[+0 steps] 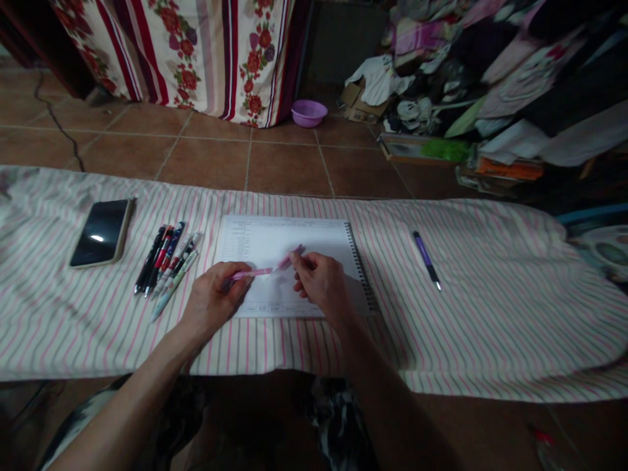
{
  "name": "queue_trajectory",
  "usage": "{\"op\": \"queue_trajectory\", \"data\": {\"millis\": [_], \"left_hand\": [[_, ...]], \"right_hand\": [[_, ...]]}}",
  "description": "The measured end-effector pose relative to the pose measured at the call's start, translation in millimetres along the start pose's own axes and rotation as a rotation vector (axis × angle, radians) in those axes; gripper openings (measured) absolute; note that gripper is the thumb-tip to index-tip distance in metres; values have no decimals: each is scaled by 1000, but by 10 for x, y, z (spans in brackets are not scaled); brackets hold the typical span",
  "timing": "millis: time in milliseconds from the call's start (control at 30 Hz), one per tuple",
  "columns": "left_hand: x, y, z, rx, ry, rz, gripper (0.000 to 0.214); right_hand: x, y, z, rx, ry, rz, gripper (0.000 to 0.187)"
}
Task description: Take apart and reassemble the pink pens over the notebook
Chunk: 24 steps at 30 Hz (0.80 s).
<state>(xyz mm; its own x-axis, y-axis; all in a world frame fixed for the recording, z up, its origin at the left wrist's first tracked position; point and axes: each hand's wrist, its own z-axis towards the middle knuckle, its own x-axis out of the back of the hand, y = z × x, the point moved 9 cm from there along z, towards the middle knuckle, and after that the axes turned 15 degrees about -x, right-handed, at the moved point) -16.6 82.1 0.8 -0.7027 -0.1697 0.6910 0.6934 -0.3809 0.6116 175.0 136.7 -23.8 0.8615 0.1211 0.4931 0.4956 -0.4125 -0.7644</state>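
Just left of the frame's middle, two bare hands meet over an open spiral notebook (299,229), each gripping a pink pen part. The left hand (216,288) has its thumb and fingers closed on a slim pink barrel (258,272), which points toward the centre of the frame. The right hand (321,281) pinches a pink piece (287,259) between thumb and fingertips, and this one slants up toward the upper right. Their near ends almost come together above the page, with a thin pale bit between them; whether the two parts touch there is too blurred to tell. The notebook lies flat in the middle of the frame, its coil along the right edge of the page and faint printed grids along the left and lower edges. Beneath it a striped cloth (490,327) spreads across the whole width. At left centre, a loose bundle of pens (164,261) lies side by side, tilted, and a dark-screened phone (101,232) rests farther left. At right centre, well apart from the notebook, lies a purple and black pen (426,260), its tip toward the lower right. Along the top, a flowered curtain (210,59) hangs at the left over brown floor tiles (210,157), a purple basin (309,114) sits near the upper middle, and heaped clothes (422,39) fill the upper right.
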Motion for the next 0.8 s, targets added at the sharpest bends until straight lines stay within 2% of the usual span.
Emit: {"op": "queue_trajectory", "data": {"millis": [200,400,500,600,800], "left_hand": [[27,143,44,-191,2,94,14],[57,254,58,-278,-7,91,17],[57,287,65,-289,-15,118,17],[42,308,89,-278,-31,82,14],[18,265,123,-167,-80,6,12]], "right_hand": [[16,-27,-18,45,18,-17,34],[-19,-25,-17,91,-2,42,32],[-84,-66,-41,181,-40,51,29],[-147,-136,-87,273,-80,24,18],[-210,-262,-181,412,-92,-136,12]]}}
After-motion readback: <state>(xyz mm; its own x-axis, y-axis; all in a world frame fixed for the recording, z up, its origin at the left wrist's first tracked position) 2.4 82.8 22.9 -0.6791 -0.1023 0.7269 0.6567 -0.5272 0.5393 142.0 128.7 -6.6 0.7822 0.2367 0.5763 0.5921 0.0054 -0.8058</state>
